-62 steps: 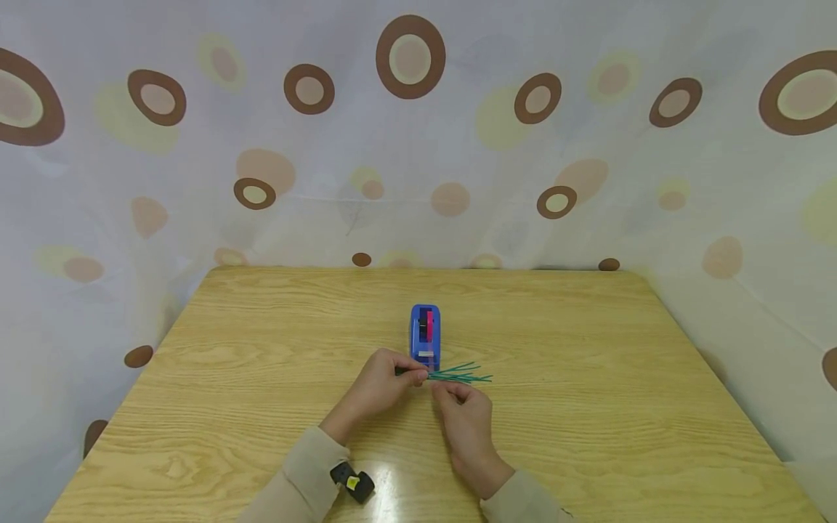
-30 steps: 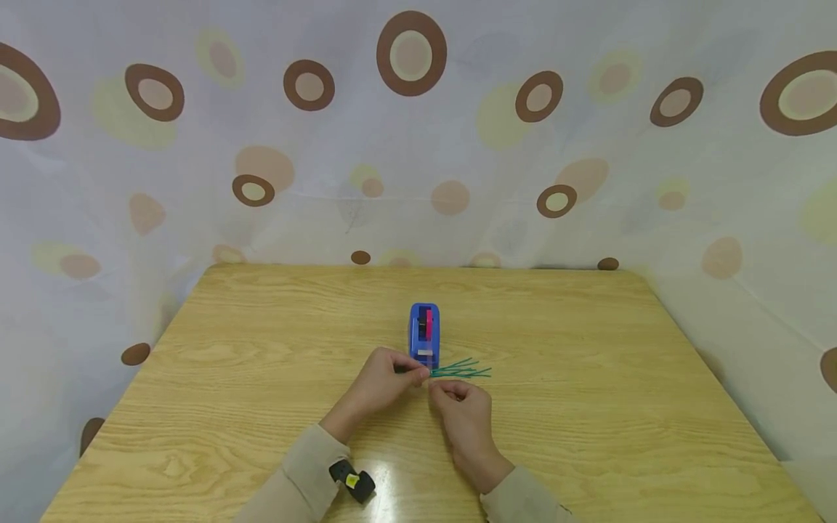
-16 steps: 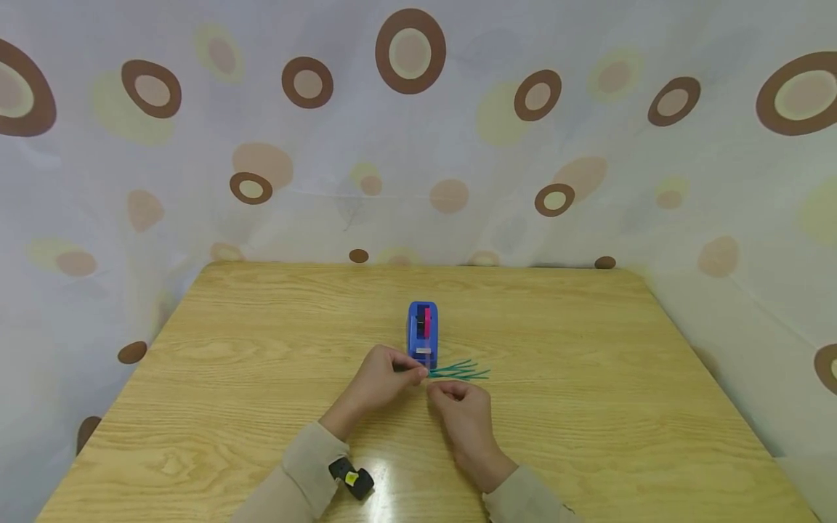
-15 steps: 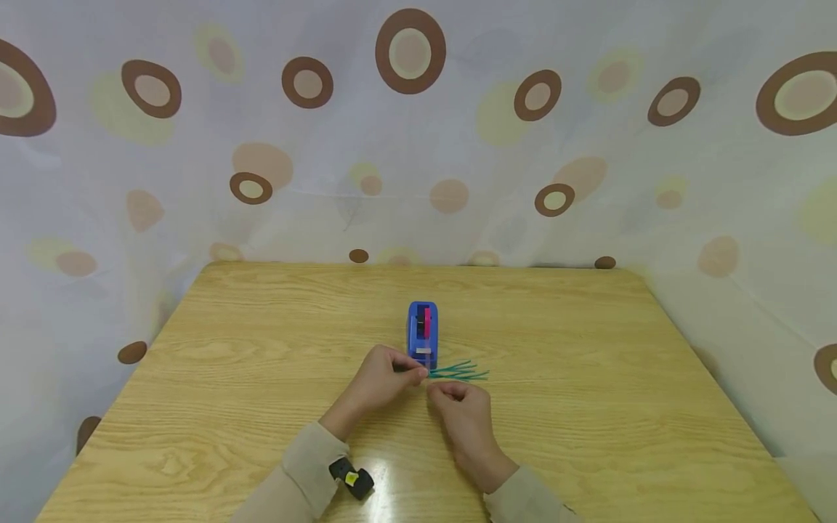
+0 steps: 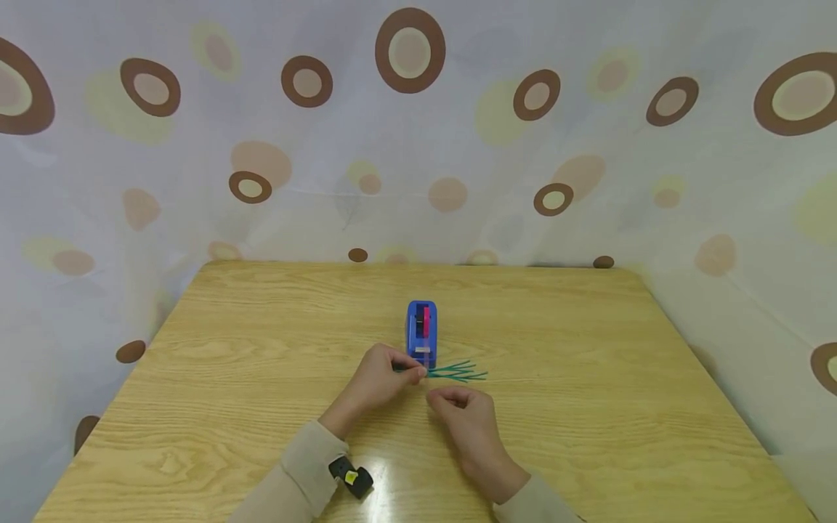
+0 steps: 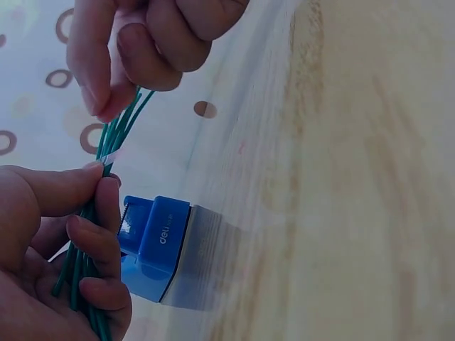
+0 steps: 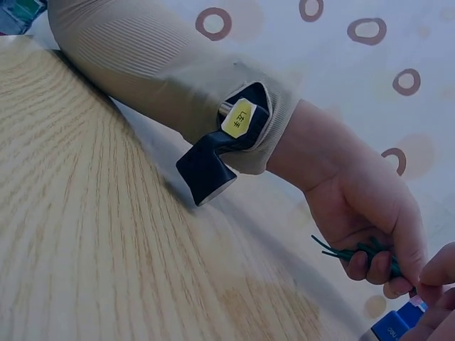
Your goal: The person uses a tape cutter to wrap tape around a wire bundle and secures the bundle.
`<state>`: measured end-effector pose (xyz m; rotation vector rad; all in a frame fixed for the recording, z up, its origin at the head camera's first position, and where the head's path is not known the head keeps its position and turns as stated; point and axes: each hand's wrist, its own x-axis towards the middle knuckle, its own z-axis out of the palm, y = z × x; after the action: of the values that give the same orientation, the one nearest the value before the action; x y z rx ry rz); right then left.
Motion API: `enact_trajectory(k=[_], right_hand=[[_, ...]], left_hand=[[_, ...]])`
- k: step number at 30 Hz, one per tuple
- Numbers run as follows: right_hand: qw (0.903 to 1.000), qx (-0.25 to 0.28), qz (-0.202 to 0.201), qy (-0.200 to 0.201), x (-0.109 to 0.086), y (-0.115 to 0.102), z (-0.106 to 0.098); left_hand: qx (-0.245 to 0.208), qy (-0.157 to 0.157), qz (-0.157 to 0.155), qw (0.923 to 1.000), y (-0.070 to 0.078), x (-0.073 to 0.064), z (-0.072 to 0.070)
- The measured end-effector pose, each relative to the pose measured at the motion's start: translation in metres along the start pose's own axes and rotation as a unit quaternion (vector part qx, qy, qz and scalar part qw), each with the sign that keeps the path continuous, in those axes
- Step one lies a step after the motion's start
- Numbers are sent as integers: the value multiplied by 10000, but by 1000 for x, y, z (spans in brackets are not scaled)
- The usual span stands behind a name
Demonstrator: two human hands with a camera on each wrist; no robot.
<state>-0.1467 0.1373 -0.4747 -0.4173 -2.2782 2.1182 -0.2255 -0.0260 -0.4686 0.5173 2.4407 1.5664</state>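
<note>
My left hand (image 5: 386,381) pinches a bundle of thin green wires (image 5: 458,373) between thumb and fingers. The wires fan out to the right of it, and their other ends lie along the palm in the left wrist view. A narrow clear tape strip (image 6: 108,159) crosses the bundle just beyond the left thumb. Thumb and index finger of my right hand (image 5: 472,428) come together at the strip's near end, just in front of the bundle; the grip itself is hard to see. Behind the hands stands a blue tape dispenser (image 5: 413,340) with a pink-cored roll.
All this is on or above a wooden table (image 5: 588,363). A patterned cloth (image 5: 451,131) hangs behind it. A black wrist camera mount (image 5: 351,477) with a yellow label sits on the left sleeve (image 5: 301,465).
My right hand has drawn slightly toward me, widening the gap between its fingertips and the bundle. The left hand keeps its hold on the wires, nearly still.
</note>
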Motion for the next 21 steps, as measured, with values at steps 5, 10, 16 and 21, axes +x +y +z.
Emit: enact_trajectory(k=[5,10,16,21], right_hand=[[9997,191,84,-87,-2,-6,-3],[9972,636,173,-345,0,-15,-6],[9961,732,186,-461,4,-25,-9],[9962,757,142,-395,9,-31,-10]], left_hand=[[31,40,51,10000,-1,1,1],[96,68,82,9999,-3,2,1],[174,62,79,9998,-4,2,0],[209,88,84,9997,-4,1,0]])
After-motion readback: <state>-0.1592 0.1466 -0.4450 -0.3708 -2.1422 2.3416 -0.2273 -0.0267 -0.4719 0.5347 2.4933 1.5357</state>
